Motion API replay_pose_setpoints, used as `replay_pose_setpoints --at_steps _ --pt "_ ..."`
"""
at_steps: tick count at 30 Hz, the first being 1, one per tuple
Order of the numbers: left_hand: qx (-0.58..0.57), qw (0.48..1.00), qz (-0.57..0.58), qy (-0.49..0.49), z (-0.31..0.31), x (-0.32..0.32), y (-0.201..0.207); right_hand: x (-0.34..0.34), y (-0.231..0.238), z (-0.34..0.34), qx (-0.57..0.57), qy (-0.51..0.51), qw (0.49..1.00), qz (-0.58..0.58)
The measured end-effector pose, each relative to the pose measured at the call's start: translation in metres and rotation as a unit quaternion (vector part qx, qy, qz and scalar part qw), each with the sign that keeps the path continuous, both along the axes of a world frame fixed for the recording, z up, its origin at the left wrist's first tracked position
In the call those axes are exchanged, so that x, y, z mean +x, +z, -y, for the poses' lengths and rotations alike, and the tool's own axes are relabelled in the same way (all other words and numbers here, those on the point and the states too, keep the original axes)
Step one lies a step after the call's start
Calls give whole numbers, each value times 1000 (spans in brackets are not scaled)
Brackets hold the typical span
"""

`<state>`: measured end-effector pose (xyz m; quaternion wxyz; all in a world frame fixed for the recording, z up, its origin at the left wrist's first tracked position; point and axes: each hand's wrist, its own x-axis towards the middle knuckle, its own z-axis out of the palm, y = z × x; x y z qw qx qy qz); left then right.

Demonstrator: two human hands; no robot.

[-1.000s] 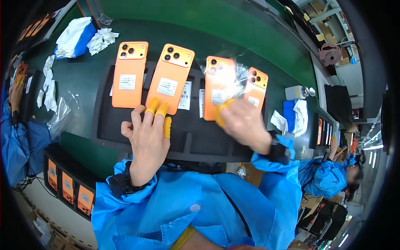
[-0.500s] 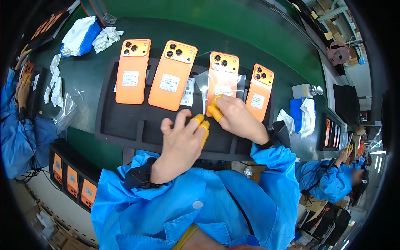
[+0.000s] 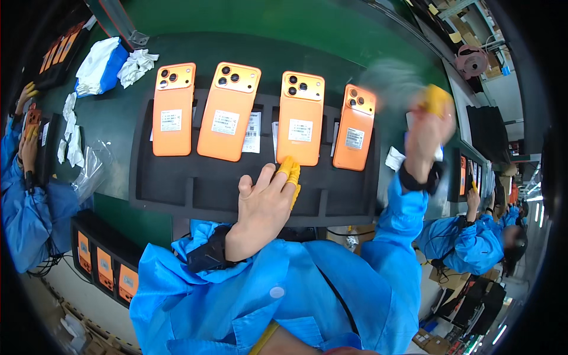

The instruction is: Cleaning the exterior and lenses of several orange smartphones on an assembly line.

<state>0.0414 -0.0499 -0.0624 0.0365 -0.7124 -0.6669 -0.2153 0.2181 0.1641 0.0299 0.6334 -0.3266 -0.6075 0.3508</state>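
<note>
A row of orange phones lies back up on a black foam tray, each with a white label. My left hand, fingers apart and tipped with yellow finger cots, rests at the lower edge of the third phone from the left. That phone's back is bare of film. Out to the right and smeared by motion, my right hand is raised past the rightmost phone. A blurred sheet of clear plastic film trails from its yellow-cotted fingers. The other two phones are a tilted one and the leftmost.
White wipes in a blue pack and crumpled wipes lie at the far left. A clear plastic bag is below them. Another tray of phones stands lower left. Co-workers in blue sit at either side. A pink fan is far right.
The clear film has come off the third phone. My right hand has swung up and right with it, while my left fingers have reached that phone's lower edge.
</note>
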Motion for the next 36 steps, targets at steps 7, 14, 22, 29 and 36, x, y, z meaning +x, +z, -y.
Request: replay_pose_setpoints --at_steps 7,14,22,29,36 --pt "-78 995 41 -40 2 -19 22 11 -40 69 305 40 732 608" --pt "-106 983 24 -148 -16 -29 55 6 -66 80 235 91 737 627" --pt "-43 967 -51 -245 -45 -2 35 19 -70 60 138 190 801 551" --pt "9 960 -97 -263 -62 11 16 32 -69 33 -27 284 866 410" --pt "-22 963 -101 -250 -61 19 12 35 -79 24 -296 124 941 -104"
